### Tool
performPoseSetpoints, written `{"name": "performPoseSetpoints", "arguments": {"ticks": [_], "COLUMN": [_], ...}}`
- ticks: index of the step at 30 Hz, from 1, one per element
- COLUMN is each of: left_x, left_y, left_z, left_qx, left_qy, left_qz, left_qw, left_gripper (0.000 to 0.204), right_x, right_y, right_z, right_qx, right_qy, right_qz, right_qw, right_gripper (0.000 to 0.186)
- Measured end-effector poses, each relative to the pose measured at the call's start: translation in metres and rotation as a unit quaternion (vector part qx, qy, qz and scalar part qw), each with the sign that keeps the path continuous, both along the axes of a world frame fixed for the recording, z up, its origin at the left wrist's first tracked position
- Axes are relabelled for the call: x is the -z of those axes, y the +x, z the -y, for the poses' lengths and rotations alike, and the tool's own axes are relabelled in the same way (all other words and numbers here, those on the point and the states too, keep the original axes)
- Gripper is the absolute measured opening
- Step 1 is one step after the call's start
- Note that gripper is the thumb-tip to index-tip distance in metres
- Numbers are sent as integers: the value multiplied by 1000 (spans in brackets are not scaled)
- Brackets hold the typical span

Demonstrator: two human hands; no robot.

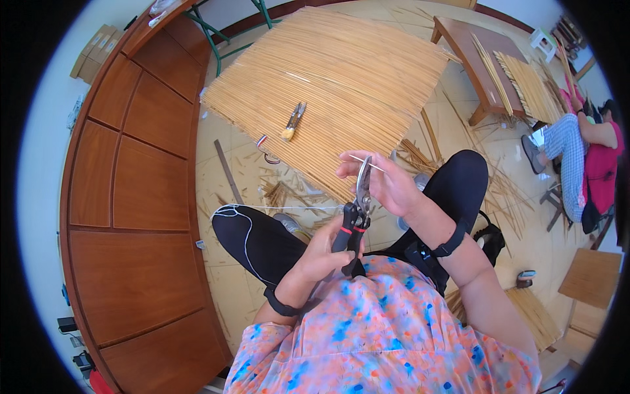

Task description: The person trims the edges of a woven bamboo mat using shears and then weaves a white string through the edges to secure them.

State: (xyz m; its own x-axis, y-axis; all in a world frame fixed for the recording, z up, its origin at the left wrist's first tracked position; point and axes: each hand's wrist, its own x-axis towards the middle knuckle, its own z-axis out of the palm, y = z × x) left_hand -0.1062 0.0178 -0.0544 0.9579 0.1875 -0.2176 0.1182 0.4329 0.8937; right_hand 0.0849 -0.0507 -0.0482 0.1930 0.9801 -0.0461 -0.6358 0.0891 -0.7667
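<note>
White string [289, 207] crosses left of the hands [392, 187]; the mat [380, 72] is free right of the pliers [294, 122].

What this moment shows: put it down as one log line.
Left hand: grip on black-handled shears | Right hand: beside blades | White cord: over left knee | Hand tool: lying on slatted mat

Small craft workshop, by the look: big mat of tan stalks [335, 85], offcuts [281, 194] littering the tiled floor [211, 177], snips [358, 211] out, second person [600, 164] beside a low wooden table [459, 43].
</note>
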Motion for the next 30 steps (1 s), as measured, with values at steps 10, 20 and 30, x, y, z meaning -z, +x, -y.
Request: {"name": "performPoseSetpoints", "arguments": {"ticks": [10, 20, 30], "left_x": [1, -3, -4], "left_y": [3, 2, 5], "left_z": [-1, -2, 0], "left_qx": [19, 24, 18], "left_qy": [-59, -57, -74], "left_qz": [22, 23, 32], "left_qw": [998, 998, 997], "left_gripper": [51, 49, 45], "right_x": [9, 12, 11], "right_y": [3, 19, 21], "right_z": [-7, -8, -6], "right_qx": [26, -13, -18], "right_qy": [72, 35, 111], "right_qz": [-39, -48, 60], "right_qw": [996, 998, 992], "right_gripper": [61, 61, 72]}}
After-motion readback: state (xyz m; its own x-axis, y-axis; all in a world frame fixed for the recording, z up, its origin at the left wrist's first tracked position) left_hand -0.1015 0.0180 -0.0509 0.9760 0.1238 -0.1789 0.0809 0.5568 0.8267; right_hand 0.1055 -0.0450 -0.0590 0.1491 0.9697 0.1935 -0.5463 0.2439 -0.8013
